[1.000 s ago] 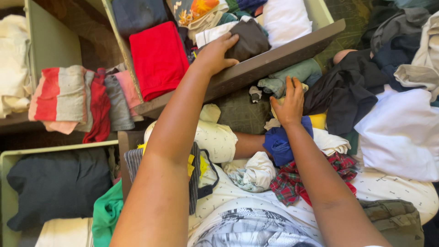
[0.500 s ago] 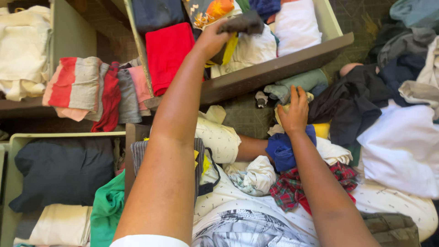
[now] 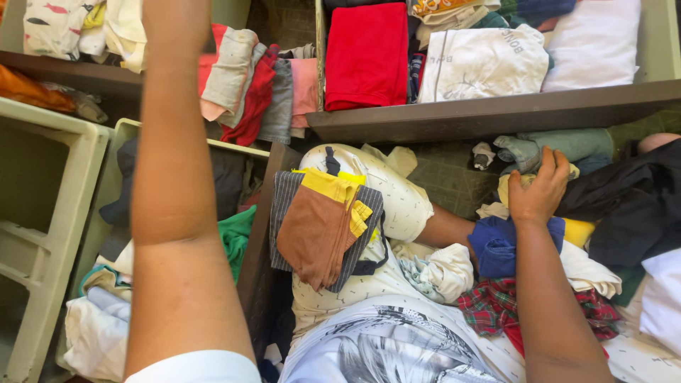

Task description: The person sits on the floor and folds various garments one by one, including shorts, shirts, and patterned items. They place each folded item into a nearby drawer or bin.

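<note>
Right hand (image 3: 540, 190) grips crumpled soft yellow cloth (image 3: 512, 186)

Sunlit room; pale green drawer unit (image 3: 50, 213) at left w/ dark wood drawer front (image 3: 496, 113).

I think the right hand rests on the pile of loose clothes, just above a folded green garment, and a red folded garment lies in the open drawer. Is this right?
Not quite. In the head view, the folded garment just below the right hand is blue, not green. The rest holds: the hand rests on the pile of loose clothes, and a red folded garment lies in the open drawer.
</note>
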